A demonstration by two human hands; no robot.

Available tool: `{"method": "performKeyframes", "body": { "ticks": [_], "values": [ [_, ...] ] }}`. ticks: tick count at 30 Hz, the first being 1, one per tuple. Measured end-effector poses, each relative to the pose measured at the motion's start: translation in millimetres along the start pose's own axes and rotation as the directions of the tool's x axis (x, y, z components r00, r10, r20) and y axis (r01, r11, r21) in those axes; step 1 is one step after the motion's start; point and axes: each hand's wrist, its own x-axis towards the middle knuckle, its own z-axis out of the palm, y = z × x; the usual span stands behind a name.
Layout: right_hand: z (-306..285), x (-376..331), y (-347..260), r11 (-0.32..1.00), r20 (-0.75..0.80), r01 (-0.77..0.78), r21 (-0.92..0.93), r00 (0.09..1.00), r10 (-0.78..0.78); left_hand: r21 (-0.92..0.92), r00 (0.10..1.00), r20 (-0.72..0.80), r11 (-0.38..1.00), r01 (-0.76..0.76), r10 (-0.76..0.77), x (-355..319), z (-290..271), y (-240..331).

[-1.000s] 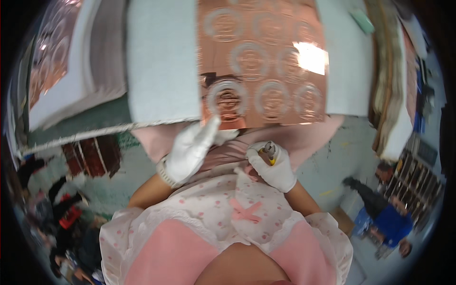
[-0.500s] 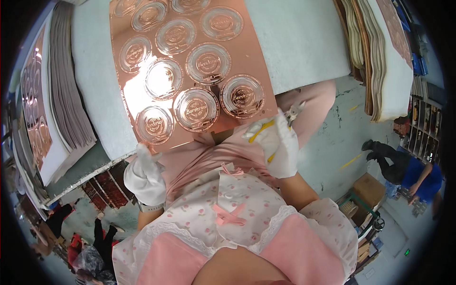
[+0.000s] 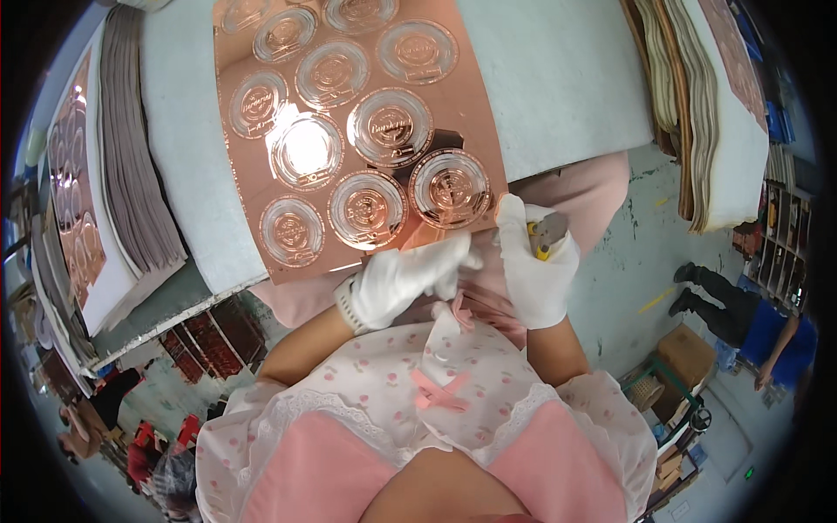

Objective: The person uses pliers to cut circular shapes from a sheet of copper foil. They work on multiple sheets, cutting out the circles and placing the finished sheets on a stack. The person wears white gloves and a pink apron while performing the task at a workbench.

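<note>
Clutching yellow-handled pliers (image 3: 550, 230), my right hand (image 3: 540, 266) sits at a corner of the copper-coloured sheet (image 3: 261, 199), which overhangs the near edge of the surface (image 3: 558, 87). My left hand (image 3: 397, 283), blurred, is at the sheet's rim — I cannot tell whether it grips. Off to my right, a cardboard box (image 3: 685, 356) stands near a basket (image 3: 644, 393) — contents unclear.

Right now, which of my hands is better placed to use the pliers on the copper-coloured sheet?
Probably your right hand: it holds the yellow-handled pliers beside the near right corner of the copper-coloured sheet. Your left hand, at the near edge, shows no tool.
</note>
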Motion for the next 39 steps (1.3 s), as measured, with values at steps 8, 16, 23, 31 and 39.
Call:
{"method": "performKeyframes", "body": {
  "ticks": [8,16,23,31,39],
  "values": [
    [-12.4,-9.0,-2.3,0.912,-0.066,-0.219,0.347,0.964,0.256,-0.267,0.969,-0.105,0.945,0.189,-0.223,17.9,27.7,18.6],
    [-10.9,-38.0,29.5,0.963,0.185,-0.249,0.101,0.956,0.228,-0.302,0.975,0.002,0.929,0.214,-0.224,24.3,27.9,14.2],
    [-10.1,-34.4,23.6,0.942,0.185,-0.313,0.122,0.939,0.288,-0.263,0.968,-0.019,0.936,0.236,-0.249,26.0,27.4,14.0],
    [-10.1,-34.1,34.7,0.950,0.197,-0.284,0.130,0.946,0.256,-0.257,0.991,-0.078,0.962,0.089,-0.112,28.1,30.5,10.9],
    [-9.9,-31.7,26.0,0.941,0.213,-0.312,0.128,0.936,0.282,-0.303,0.992,-0.046,0.948,0.100,-0.119,27.8,27.7,7.5]
  ]
}}
